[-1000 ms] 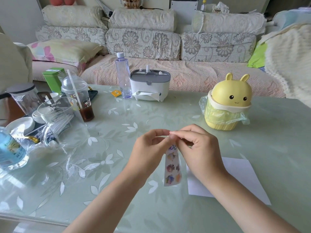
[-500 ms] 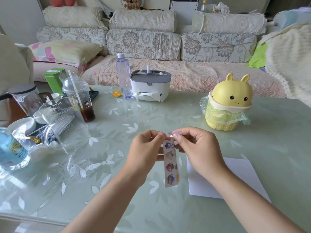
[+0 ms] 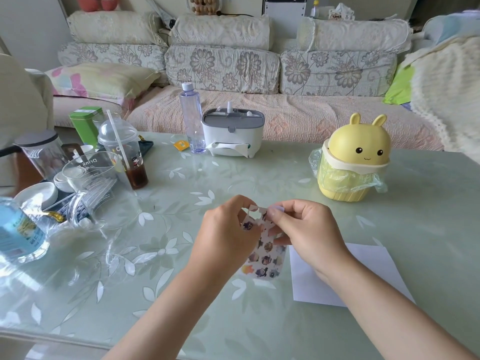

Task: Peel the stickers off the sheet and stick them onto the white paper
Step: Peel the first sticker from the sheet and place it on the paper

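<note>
A small sticker sheet printed with several colourful cartoon figures hangs above the table, its face turned toward me. My left hand pinches its upper left part. My right hand pinches at the sheet's top edge, thumb and finger pressed together there. An empty sticker-shaped gap shows at the sheet's top. The white paper lies flat on the table just right of the sheet, partly under my right wrist.
A yellow bunny-shaped bin stands at the right rear. A white tissue box and a clear bottle sit at the back centre. Cups, a glass pitcher and a blue-labelled bottle crowd the left side.
The sheet has turned from edge-on to face me, showing its full width. Both hands have shifted slightly, still pinching its top.
</note>
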Tool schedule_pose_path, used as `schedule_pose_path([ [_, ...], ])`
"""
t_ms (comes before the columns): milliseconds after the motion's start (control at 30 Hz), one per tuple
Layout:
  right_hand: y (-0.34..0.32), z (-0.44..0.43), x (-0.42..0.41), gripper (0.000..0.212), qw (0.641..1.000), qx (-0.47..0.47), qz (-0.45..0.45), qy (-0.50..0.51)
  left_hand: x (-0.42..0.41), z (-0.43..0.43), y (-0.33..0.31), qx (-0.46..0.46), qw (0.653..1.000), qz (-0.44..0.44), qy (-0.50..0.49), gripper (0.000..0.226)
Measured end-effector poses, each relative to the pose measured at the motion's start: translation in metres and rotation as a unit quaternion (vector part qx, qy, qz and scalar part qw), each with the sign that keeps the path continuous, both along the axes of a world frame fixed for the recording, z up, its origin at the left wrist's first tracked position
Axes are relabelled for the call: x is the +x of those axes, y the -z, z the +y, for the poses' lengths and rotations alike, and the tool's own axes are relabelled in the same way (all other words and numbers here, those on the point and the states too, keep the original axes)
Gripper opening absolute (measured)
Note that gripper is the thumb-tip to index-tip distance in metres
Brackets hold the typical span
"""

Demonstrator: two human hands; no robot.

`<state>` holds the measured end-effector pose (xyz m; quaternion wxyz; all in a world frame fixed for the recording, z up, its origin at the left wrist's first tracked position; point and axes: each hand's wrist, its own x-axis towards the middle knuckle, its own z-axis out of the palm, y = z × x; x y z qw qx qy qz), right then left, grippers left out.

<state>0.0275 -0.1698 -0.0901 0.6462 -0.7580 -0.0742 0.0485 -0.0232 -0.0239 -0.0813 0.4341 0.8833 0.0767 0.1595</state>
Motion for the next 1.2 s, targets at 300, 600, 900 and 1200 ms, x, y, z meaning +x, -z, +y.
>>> schedule_pose_path([
  [300, 0.003, -0.009, 0.005, 0.022, 1.000, 0.031, 0.004, -0.002, 0.026, 0.036, 0.025, 0.035, 0.983, 0.167, -0.063, 0.060],
  [600, 0.004, -0.014, 0.009, 0.024, 0.998, 0.055, 0.025, -0.004, 0.026, -0.002, 0.017, -0.152, 0.984, 0.082, 0.031, 0.017],
  [900, 0.003, -0.029, 0.008, 0.009, 0.999, -0.002, 0.031, 0.026, 0.021, -0.023, 0.017, -0.276, 0.956, 0.094, 0.039, 0.008],
  [1200, 0.003, -0.051, 0.005, 0.013, 0.964, -0.210, -0.160, -0.010, 0.018, -0.034, 0.012, -0.207, 0.968, 0.121, 0.076, 0.008],
])
